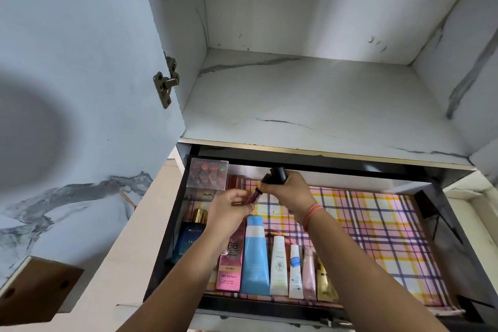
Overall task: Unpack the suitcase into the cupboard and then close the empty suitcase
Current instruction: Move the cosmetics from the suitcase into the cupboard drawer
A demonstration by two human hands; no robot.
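Below a white marble-look cupboard shelf [310,105], an open drawer [442,226] lined with pink-yellow checked paper holds cosmetics. My left hand [229,207] grips a small dark-red lipstick tube [252,196] over the drawer's back left. Touching it from the right, my right hand [289,190] is closed around several black-capped tubes [275,176]. A row lies along the drawer front: blue perfume bottle [187,240], pink BB cream box [230,269], blue tube [255,256], white tube [278,267] and smaller tubes. The suitcase is out of view.
A clear box of round lipstick ends [207,174] stands in the drawer's back left corner. The cupboard door [80,89] hangs open at left with a brass hinge [165,83]. The drawer's right half shows only bare checked lining [377,229].
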